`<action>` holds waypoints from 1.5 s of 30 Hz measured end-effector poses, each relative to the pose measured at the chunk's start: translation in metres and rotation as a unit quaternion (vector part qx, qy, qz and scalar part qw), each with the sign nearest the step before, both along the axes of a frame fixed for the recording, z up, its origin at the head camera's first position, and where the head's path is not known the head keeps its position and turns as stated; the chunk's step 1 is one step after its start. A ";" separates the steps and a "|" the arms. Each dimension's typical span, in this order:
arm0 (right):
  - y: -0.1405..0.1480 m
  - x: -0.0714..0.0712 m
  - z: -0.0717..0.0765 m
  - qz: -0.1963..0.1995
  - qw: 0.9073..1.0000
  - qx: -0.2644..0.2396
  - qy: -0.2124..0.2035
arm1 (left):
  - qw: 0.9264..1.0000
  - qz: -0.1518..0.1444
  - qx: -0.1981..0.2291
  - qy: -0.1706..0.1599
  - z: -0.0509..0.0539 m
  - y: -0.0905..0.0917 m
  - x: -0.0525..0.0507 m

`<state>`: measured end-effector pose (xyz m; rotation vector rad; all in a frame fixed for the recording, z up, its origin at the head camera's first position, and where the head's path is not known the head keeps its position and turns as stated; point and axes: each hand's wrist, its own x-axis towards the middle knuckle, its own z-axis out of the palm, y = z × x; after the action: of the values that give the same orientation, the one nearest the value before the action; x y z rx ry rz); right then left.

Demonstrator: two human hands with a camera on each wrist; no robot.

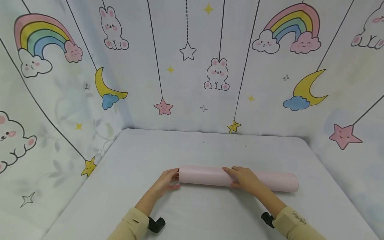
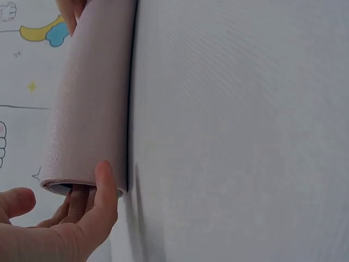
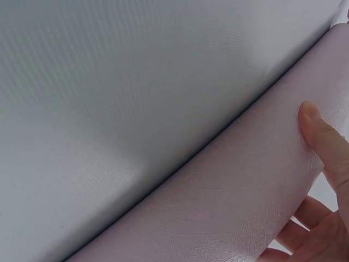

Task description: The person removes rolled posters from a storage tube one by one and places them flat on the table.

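Note:
A pink roll [image 1: 204, 176] with a leather-like surface lies sideways on the white table. At its left end is my left hand [image 1: 165, 181]; in the left wrist view, some fingers of this hand [image 2: 71, 229] reach into the hollow end of the roll [image 2: 92, 103] while one digit lies along the outside, holding the rim. My right hand [image 1: 244, 180] grips the roll around its middle. In the right wrist view, the thumb of that hand [image 3: 327, 180] presses on one side of the roll [image 3: 218, 191], with the other fingers partly hidden at its opposite side.
The white table [image 1: 210, 150] has rounded far corners and a few tiny dark specks near its back. Behind and beside it hangs a cloth [image 1: 192, 83] printed with rainbows, rabbits, moons and stars. Black devices [image 1: 157, 225] are at both wrists, by the cream sleeves [image 1: 132, 223].

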<state>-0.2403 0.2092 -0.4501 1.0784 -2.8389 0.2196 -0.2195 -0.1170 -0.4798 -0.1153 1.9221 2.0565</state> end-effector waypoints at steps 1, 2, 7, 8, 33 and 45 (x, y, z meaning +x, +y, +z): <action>0.000 0.000 0.000 -0.002 1.000 0.001 -0.002 | 1.000 0.001 0.005 -0.003 -0.001 0.001 -0.001; 0.000 0.001 0.000 -0.004 1.000 0.000 -0.004 | 1.000 0.003 0.008 -0.004 -0.003 0.002 -0.001; 0.000 0.002 -0.001 -0.008 1.000 0.000 -0.005 | 1.000 -0.001 0.019 -0.004 -0.008 0.004 -0.002; 0.000 0.003 -0.001 -0.008 1.000 0.000 -0.006 | 1.000 -0.002 0.020 -0.004 -0.009 0.005 -0.002; -0.001 0.000 0.000 -0.019 1.000 0.008 -0.013 | 1.000 -0.007 -0.004 0.026 -0.006 -0.002 -0.004; 0.001 0.002 0.001 -0.012 1.000 0.006 0.015 | 0.996 0.005 -0.046 0.073 -0.010 -0.008 -0.006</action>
<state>-0.2387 0.2101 -0.4494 1.0399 -2.8299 0.1826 -0.2252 -0.1251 -0.4898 0.0059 2.1065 2.0339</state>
